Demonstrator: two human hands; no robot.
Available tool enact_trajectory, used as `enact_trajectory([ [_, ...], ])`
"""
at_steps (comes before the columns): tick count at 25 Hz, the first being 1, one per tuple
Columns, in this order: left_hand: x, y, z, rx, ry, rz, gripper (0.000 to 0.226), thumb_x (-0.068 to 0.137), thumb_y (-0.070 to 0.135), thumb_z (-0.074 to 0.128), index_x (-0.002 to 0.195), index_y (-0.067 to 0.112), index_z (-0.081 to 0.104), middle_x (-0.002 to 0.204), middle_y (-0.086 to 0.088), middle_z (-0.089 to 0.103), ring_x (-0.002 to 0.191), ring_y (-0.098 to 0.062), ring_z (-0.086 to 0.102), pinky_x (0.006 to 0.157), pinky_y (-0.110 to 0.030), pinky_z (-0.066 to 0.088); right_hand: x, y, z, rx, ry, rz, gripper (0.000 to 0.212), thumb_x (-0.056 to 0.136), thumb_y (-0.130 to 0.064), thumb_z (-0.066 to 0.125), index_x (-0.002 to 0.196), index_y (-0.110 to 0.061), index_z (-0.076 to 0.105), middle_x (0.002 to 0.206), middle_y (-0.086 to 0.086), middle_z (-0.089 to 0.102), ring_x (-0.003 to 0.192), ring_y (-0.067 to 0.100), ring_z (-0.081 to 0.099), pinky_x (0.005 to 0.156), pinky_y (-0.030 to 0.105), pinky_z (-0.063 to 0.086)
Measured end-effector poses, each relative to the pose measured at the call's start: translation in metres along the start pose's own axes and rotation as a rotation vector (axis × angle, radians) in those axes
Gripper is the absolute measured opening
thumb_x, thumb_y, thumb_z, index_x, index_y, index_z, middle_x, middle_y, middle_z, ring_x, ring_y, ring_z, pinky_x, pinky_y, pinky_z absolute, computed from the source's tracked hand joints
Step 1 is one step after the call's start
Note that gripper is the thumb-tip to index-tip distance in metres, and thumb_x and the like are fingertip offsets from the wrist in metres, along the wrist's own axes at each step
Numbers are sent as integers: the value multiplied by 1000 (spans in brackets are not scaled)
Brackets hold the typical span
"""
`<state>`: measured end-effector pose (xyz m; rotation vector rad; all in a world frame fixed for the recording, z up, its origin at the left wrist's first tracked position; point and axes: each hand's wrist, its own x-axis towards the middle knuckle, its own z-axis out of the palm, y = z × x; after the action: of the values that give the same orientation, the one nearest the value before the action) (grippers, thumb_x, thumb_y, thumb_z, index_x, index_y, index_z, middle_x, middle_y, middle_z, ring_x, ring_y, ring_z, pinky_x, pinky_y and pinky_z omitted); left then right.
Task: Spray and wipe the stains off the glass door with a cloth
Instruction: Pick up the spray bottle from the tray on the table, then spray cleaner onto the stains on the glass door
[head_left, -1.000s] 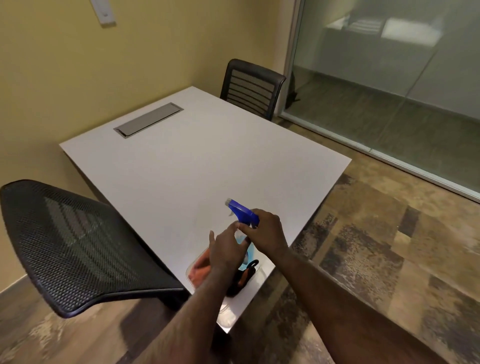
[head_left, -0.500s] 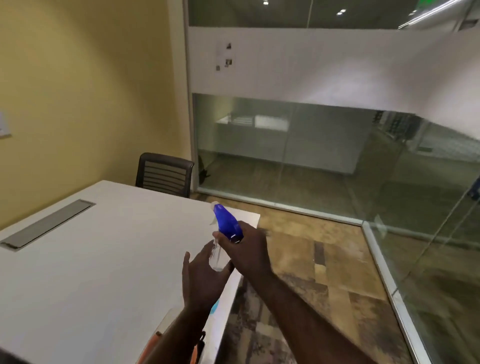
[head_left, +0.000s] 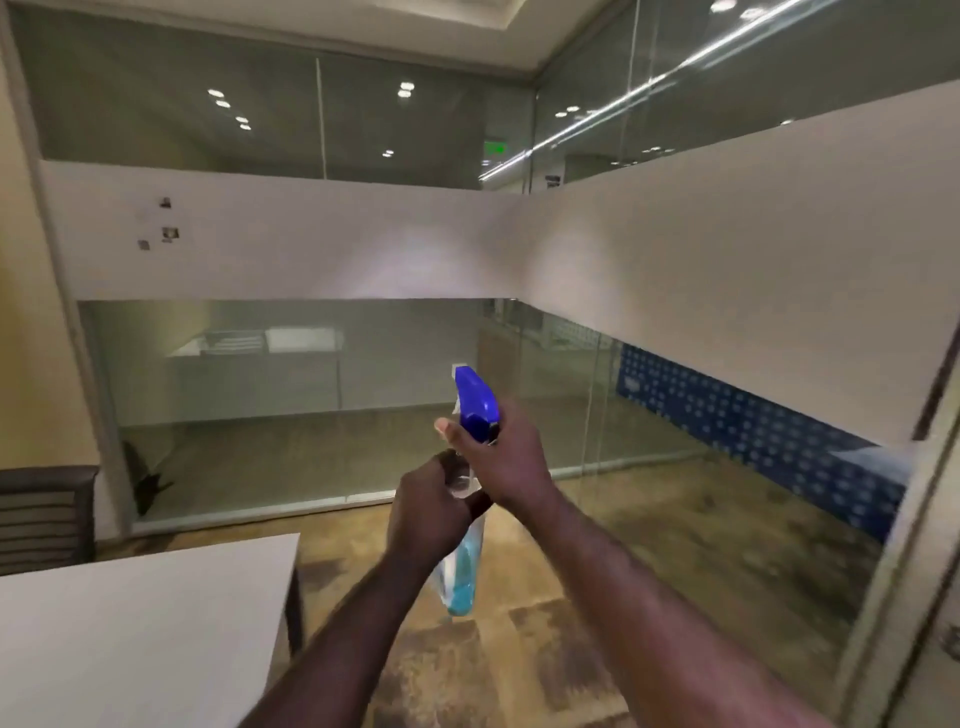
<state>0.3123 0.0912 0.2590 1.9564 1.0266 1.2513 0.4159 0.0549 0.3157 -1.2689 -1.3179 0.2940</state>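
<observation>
I hold a spray bottle (head_left: 462, 571) with a blue trigger head and pale blue liquid in front of me, above the floor. My right hand (head_left: 501, 460) grips its neck just under the blue head. My left hand (head_left: 428, 512) is wrapped around the upper body of the bottle. The nozzle points up and away toward the glass. Glass panels with a wide frosted band stand ahead (head_left: 291, 405) and to the right (head_left: 727, 467). A metal door frame (head_left: 904, 545) runs down the right edge. No cloth is visible.
A white table (head_left: 130, 634) fills the lower left corner. A black chair (head_left: 41, 512) stands behind it against the yellow wall. Patterned brown carpet (head_left: 545, 649) lies between me and the glass.
The view has swung up and right from the table toward the glass. The bottle has come up off the table, and my left hand has closed around its body.
</observation>
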Motion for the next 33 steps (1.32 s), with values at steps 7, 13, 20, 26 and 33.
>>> enact_trajectory([
  [7,-2,123,149,-163,-298,206,21,70,25,77,80,35,61,70,31,68,66,13,63,53,-3,41,-9,11,-185,-148,219,51,31,81,-40,69,77,-12,57,71,0,58,62,10,54,61,27,47],
  [13,-23,232,270,-293,-515,324,17,76,18,76,78,29,64,69,22,71,64,6,65,54,-9,46,-31,15,-343,-302,457,51,14,83,-32,67,80,-22,58,72,-8,60,63,2,54,52,12,34],
  [20,-39,334,385,-329,-657,475,28,73,20,82,72,36,59,63,27,67,62,11,64,54,-7,46,-56,8,-486,-498,736,44,11,80,-23,65,74,-23,56,65,-7,56,60,7,54,55,21,44],
  [26,-56,384,468,-364,-879,570,27,65,26,88,78,29,65,66,22,68,63,8,63,53,-9,44,-75,12,-561,-649,970,4,25,80,-19,61,60,-23,46,53,-6,46,50,9,42,49,23,35],
  [33,-59,420,529,-497,-1045,631,23,64,29,86,76,25,67,67,15,71,63,3,65,53,-15,49,-70,15,-615,-870,1120,82,28,80,-23,61,60,-24,42,61,-4,47,53,7,42,50,21,29],
])
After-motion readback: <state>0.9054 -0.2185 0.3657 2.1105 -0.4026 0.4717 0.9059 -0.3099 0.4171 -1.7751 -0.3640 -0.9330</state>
